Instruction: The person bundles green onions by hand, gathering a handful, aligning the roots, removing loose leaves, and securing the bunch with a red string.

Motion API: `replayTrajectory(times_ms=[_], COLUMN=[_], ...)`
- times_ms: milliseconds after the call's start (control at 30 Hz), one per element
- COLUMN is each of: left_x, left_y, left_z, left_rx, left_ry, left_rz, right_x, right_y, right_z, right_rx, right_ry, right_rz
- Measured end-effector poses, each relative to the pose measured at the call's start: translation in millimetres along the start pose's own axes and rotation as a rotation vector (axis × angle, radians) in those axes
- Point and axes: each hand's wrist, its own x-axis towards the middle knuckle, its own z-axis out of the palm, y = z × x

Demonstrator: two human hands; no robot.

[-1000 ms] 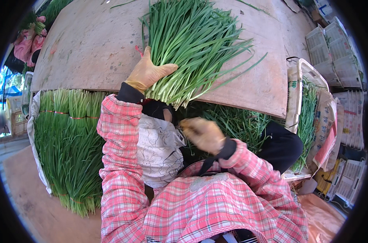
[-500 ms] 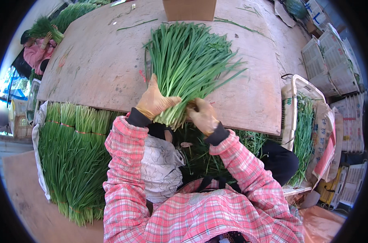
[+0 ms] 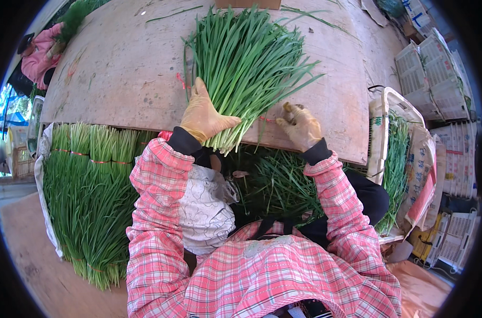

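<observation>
My left hand (image 3: pixel 204 114), in a tan glove, is closed round the pale stem ends of a loose bunch of garlic chives (image 3: pixel 246 63). The leaves fan out away from me over the wooden table (image 3: pixel 119 69), and the cut ends reach past its near edge. To the right of the stems, my gloved right hand (image 3: pixel 302 126) is over the table, apart from the bunch. Its fingers are bent, with a gap between thumb and forefinger, and nothing shows in them. A red tie (image 3: pixel 181 80) shows at the left of the bunch, a red bit (image 3: pixel 267 120) at its right.
At my left, several tied chive bundles (image 3: pixel 87 191) lie on a white cloth. Loose greens (image 3: pixel 283 177) are below the table edge. A pale crate (image 3: pixel 377 138) with greens stands at my right, near stacked crates (image 3: pixel 431 74). A cardboard box (image 3: pixel 249 3) and a co-worker (image 3: pixel 39 55) are farther off.
My right hand has left the stems and moved right and slightly away from me. My left hand still holds the bunch. The view has shifted a little.
</observation>
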Motion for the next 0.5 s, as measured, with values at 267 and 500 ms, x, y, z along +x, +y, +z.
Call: replayTrajectory(times_ms=[267,500], left_x=[-1.6,-0.4], left_y=[3.5,-0.4], left_z=[-6.8,-9.0], left_rx=[-0.079,-0.034], left_ry=[-0.019,-0.011], left_rz=[-0.021,-0.013], right_x=[0.9,7.9], right_y=[4.8,-4.5], right_z=[22.0,12.9], right_rx=[-0.252,-0.098], right_ry=[0.051,0.204], right_rz=[-0.252,-0.295])
